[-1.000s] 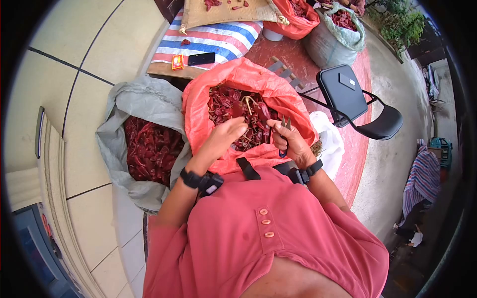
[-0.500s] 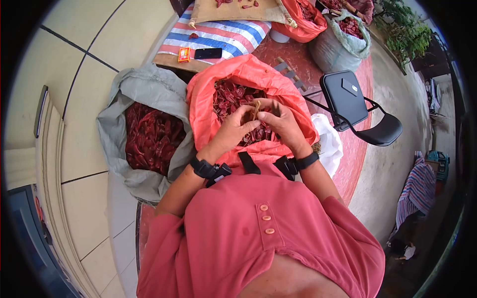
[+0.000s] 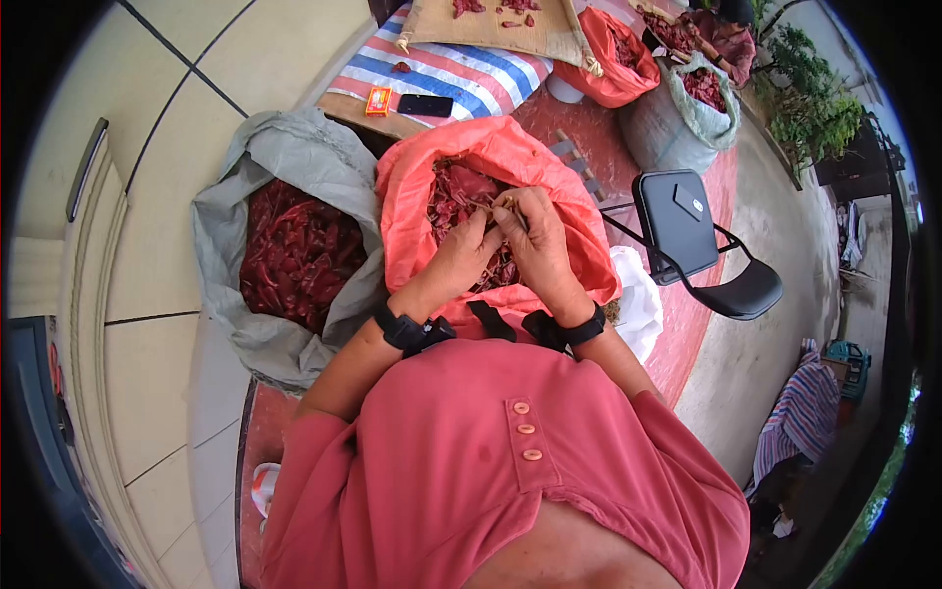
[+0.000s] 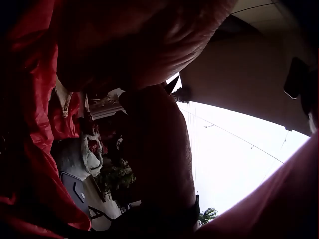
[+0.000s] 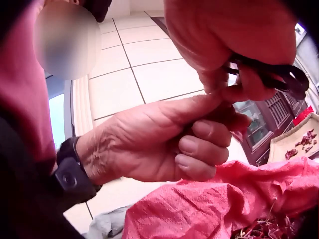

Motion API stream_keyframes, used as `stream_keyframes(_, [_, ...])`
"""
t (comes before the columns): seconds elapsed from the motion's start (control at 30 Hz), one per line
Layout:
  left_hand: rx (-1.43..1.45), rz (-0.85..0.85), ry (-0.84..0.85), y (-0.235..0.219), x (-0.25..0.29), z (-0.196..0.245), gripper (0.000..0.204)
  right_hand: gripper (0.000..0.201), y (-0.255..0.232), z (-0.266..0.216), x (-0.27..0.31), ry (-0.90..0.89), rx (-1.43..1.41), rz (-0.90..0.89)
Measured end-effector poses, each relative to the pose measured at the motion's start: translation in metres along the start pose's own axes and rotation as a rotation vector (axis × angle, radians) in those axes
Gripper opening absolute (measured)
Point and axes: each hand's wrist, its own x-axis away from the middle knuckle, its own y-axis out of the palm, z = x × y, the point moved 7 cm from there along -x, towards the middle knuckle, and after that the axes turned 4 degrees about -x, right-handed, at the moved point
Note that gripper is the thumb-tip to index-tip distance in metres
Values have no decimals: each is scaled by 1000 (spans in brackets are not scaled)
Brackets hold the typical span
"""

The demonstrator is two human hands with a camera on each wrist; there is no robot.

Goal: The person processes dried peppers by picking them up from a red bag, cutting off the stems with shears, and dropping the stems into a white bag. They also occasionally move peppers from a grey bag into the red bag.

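Over a red woven sack (image 3: 579, 211) of dried red chilies (image 5: 269, 230), both hands meet at the fingertips. My left hand (image 3: 459, 263) has its fingers curled and thumb extended. It pinches a dried chili (image 5: 238, 120), whose dark red body shows past the fingers in the right wrist view. My right hand (image 3: 540, 245) holds scissors (image 5: 298, 79), their dark looped handle sticking out beside its fingers. A dark pointed blade tip shows between the hands in the left wrist view. Most of the blades is hidden by the fingers.
A grey sack (image 3: 319, 147) of red chilies stands to the left. Ahead, a striped cloth (image 3: 481, 74) bears a phone (image 3: 425, 105) and a small orange box (image 3: 379, 100). A black folding chair (image 3: 677, 226) stands right. Another person (image 3: 726, 39) sits behind a pale sack (image 3: 677, 137).
The hands were apart, with the scissors pointing up in the right hand. They came together over the red sack, and the right hand has shifted slightly further left.
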Motion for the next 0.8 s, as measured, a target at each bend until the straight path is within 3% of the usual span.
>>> stream_keyframes(0.13, [-52,-24,73,-6,-4,27,27,10,-3,28,3,238,-408,23])
stream_keyframes(0.27, [55,-31,147,-6,-2,34,28,13,-7,35,7,719,-751,-43])
stream_keyframes(0.4, [-82,23,209,-9,0,41,26,15,9,53,8,828,-1126,-180])
stream_keyframes(0.53, [-318,18,375,-2,9,50,24,18,31,62,27,1270,-1661,-361])
stream_keyframes(0.57, [-399,-1,433,2,13,55,24,18,28,64,28,1264,-1629,-350])
stream_keyframes(0.6, [-290,42,331,-1,16,52,25,18,26,65,29,1257,-1597,-341])
stream_keyframes(0.67, [-132,80,311,-5,24,50,21,18,20,56,27,1231,-1541,-326])
stream_keyframes(0.77, [-108,140,322,-17,37,50,17,20,15,42,23,1148,-1571,-470])
stream_keyframes(0.8, [-134,162,331,-21,43,52,15,21,17,35,19,1084,-1715,-590])
